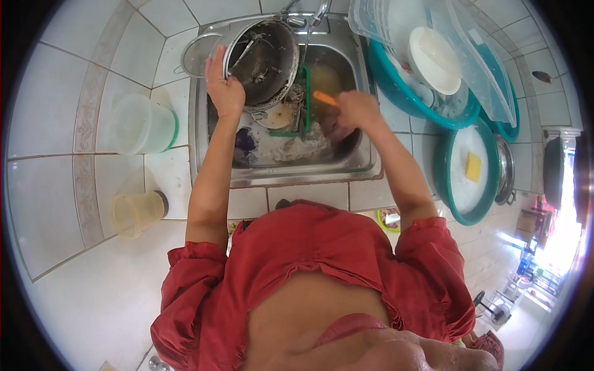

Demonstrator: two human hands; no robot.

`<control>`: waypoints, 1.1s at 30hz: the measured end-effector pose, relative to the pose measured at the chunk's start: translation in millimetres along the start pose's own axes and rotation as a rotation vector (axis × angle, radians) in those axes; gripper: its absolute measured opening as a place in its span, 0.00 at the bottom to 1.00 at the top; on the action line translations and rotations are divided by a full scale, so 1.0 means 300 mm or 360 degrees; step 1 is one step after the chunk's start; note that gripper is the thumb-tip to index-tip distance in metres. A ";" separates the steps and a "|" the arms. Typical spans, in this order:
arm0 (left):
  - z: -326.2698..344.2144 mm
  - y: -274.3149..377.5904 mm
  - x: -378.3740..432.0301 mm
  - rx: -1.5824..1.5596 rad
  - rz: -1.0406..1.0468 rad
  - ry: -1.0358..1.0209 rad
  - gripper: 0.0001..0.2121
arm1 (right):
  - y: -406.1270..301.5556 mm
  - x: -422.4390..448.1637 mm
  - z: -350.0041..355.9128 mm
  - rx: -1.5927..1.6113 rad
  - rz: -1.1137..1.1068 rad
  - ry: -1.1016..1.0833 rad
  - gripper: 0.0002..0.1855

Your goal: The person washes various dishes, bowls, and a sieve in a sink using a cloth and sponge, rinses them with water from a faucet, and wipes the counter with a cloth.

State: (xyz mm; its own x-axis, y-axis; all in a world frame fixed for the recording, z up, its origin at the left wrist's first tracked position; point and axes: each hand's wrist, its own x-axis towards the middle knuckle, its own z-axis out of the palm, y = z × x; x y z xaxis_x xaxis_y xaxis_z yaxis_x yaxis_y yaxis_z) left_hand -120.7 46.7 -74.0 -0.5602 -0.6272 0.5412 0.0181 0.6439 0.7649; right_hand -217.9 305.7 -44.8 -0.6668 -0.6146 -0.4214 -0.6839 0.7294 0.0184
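Note:
My left hand point(225, 88) grips the rim of a metal pot point(274, 60), tilted over the left side of the stainless-steel sink point(301, 177). Food residue and a metal utensil lie inside the pot. My right hand point(356, 109), slightly blurred, is closed around an orange handle point(326, 99) over the sink's right side; the rest of that tool cannot be made out. Between the hands, a green-edged rack or tray point(307, 106) lies in the sink beside food scraps. Suds and murky water surround it. The faucet point(320, 14) stands behind, water running from it.
At the right, a teal basin point(394, 88) holds a white bowl point(434, 60) and clear plastic containers point(482, 69). Nearer is a sudsy teal basin point(445, 185) with a yellow sponge point(473, 167). Two plastic containers, one green-rimmed point(144, 125), one yellowish point(137, 213), lie at the left.

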 end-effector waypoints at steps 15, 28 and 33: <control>0.097 -0.094 -0.091 -0.1024 -0.1147 -0.0258 0.27 | -0.134 -0.222 -0.571 0.0431 -0.0245 0.1635 0.15; 0.237 0.053 0.135 -0.1825 -0.1449 -0.0715 0.17 | -0.168 0.142 -0.304 0.0735 -0.0439 0.1644 0.17; 0.348 0.106 0.208 -0.1622 -0.1460 -0.0496 0.12 | 0.020 0.267 -0.034 0.1399 0.0106 0.0958 0.21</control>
State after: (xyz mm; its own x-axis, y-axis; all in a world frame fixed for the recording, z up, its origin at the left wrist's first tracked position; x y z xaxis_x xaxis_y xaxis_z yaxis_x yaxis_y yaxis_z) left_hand -241.7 73.8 -52.4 -0.8556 -0.4371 -0.2774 0.0602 -0.6161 0.7854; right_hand -278.3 257.8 -69.2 -0.8957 -0.4377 0.0778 -0.3473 0.5797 -0.7371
